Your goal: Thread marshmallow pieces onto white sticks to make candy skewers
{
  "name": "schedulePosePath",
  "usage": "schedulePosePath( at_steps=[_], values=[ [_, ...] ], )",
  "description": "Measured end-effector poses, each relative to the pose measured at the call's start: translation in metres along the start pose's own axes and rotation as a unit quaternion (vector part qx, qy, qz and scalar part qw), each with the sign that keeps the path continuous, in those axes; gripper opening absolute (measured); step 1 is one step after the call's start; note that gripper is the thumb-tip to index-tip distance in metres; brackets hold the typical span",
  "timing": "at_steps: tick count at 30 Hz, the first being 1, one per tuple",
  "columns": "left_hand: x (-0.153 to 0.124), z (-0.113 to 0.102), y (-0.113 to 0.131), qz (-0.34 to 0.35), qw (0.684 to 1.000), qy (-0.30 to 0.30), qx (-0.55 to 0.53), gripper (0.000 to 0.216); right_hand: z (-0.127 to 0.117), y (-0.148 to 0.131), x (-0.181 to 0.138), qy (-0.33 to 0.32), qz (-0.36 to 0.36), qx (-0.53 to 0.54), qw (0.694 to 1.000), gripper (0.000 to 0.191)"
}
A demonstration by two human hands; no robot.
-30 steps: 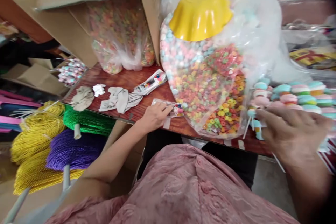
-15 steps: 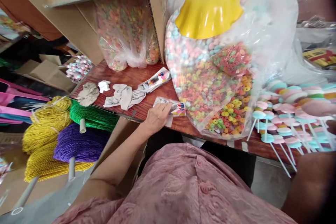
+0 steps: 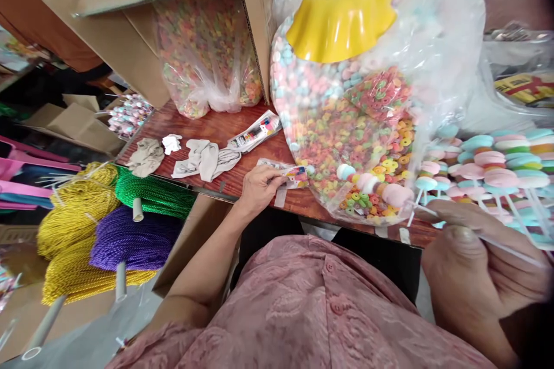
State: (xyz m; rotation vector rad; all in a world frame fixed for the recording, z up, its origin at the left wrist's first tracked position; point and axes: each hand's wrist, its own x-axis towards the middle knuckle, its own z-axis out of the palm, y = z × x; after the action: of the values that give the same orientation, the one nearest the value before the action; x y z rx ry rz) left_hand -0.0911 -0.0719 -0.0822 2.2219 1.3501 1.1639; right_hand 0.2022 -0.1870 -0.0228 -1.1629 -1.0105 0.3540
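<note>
My left hand (image 3: 259, 189) is at the table's front edge, thumb and fingers pinched on a printed plastic packaging bag (image 3: 298, 176). My right hand (image 3: 471, 265) is at the right, closed around the white stick of a candy skewer (image 3: 396, 194). Pink, white and blue sweets are threaded on the skewer, which points left toward the bag. Behind it lies a large clear bag of ring candies (image 3: 346, 138). More candy skewers (image 3: 497, 179) lie piled beyond my right hand.
A yellow bowl (image 3: 341, 11) sits upside down on the sweets. At left are a cardboard box (image 3: 255, 17) with bagged candy, crumpled gloves (image 3: 205, 158) and a stack of printed bags (image 3: 255, 131). Purple cord bundles (image 3: 134, 236) and other coloured cords stand below the table's left end.
My right hand has come in from the lower right edge with a candy skewer, moving it left over the ring candies. My left hand stays on the packaging bag, its fingers slightly shifted.
</note>
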Motion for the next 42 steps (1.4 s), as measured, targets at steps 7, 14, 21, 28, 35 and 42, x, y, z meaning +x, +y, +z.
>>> schedulePosePath(
  at_steps=[7, 14, 21, 28, 35, 42],
  values=[
    [-0.003, -0.005, -0.007, 0.003, 0.998, -0.003, -0.062, 0.006, 0.032, 0.016, 0.005, -0.088, -0.024, 0.064, 0.994, 0.014],
    [-0.006, -0.006, -0.011, 0.031, 0.999, -0.014, -0.039, 0.011, 0.058, 0.039, 0.018, -0.117, 0.046, 0.139, 0.982, 0.009],
    [-0.008, -0.003, -0.013, 0.090, 0.992, -0.044, 0.079, 0.016, 0.067, 0.031, 0.031, -0.110, 0.105, 0.175, 0.973, 0.010],
    [-0.005, -0.005, -0.018, 0.123, 0.992, -0.015, 0.000, 0.017, 0.068, 0.048, 0.041, -0.130, 0.220, 0.237, 0.937, 0.019],
    [0.002, -0.014, -0.009, 0.140, 0.989, -0.044, 0.003, 0.019, 0.069, 0.045, 0.041, -0.134, 0.175, 0.221, 0.950, 0.016],
    [0.004, -0.017, 0.003, 0.134, 0.990, -0.032, -0.031, 0.018, 0.058, 0.024, 0.037, -0.138, 0.041, 0.199, 0.969, 0.007]
  ],
)
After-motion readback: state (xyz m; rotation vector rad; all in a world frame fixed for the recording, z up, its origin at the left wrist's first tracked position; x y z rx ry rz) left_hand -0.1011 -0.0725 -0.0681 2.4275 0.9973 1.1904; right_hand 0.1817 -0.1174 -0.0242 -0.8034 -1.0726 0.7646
